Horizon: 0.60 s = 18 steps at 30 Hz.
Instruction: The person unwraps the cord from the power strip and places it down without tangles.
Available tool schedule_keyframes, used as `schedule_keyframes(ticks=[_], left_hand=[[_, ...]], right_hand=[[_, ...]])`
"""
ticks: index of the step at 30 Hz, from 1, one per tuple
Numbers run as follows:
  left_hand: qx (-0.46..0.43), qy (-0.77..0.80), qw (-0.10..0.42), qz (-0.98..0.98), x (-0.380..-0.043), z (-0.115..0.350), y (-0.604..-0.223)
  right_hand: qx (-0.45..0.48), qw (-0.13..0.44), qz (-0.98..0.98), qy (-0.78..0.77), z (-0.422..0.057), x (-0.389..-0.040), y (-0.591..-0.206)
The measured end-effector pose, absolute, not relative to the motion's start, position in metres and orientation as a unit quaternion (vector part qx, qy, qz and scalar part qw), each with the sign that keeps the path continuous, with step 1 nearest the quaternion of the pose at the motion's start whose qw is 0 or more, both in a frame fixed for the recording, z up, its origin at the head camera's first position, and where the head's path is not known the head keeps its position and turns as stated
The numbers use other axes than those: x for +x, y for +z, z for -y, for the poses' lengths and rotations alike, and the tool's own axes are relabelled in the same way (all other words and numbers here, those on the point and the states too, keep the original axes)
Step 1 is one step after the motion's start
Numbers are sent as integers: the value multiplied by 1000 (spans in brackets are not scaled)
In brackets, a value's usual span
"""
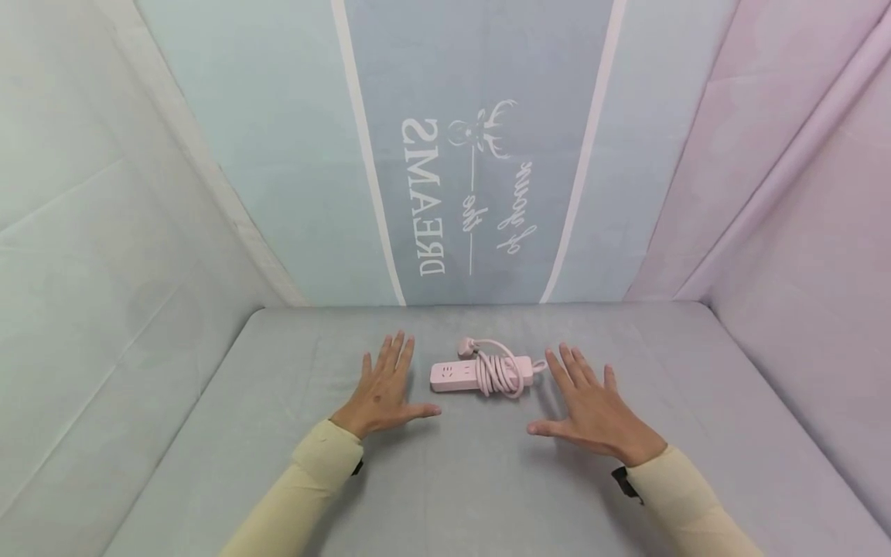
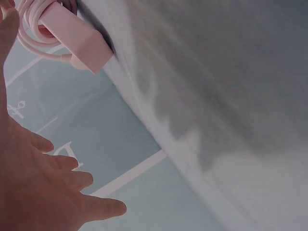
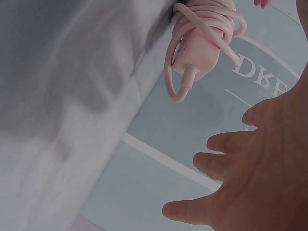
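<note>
A pink power strip [image 1: 454, 376] lies on the grey padded surface, between the two hands. Its pink cord [image 1: 496, 374] is wound several times around the right part of the strip, and the plug [image 1: 466, 347] rests just behind it. To the left of the strip, the left hand [image 1: 383, 391] is spread with straight fingers, apart from it. The right hand [image 1: 588, 406] is likewise spread on the other side, its fingertips close to the cord's end loop. Neither hand holds anything. Both wrist views show the strip [image 2: 79, 38] [image 3: 199, 53] beyond the thumb side.
Behind the grey surface [image 1: 480, 495] hangs a blue and mint cloth backdrop [image 1: 480, 77] with upside-down lettering. Pale fabric walls [image 1: 90, 255] rise at the left and right edges. Dark bands show at both cuffs.
</note>
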<state>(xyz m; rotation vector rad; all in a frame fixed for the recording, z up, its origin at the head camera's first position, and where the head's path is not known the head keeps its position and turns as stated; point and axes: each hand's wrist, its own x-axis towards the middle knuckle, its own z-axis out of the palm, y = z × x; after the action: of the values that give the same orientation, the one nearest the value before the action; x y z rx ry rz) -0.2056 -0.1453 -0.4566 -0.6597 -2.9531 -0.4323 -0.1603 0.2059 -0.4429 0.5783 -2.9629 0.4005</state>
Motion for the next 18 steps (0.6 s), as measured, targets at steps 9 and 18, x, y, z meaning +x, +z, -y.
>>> schedule_keyframes(ticks=[9,18], left_hand=[[-223,-151,42,962,-210,141,-462],[-231,-152,40,960,-210,136,-462]], right_hand=[[193,53,971,131,-205,-162,-446],[192,48,971,135,-204,-163,-447]])
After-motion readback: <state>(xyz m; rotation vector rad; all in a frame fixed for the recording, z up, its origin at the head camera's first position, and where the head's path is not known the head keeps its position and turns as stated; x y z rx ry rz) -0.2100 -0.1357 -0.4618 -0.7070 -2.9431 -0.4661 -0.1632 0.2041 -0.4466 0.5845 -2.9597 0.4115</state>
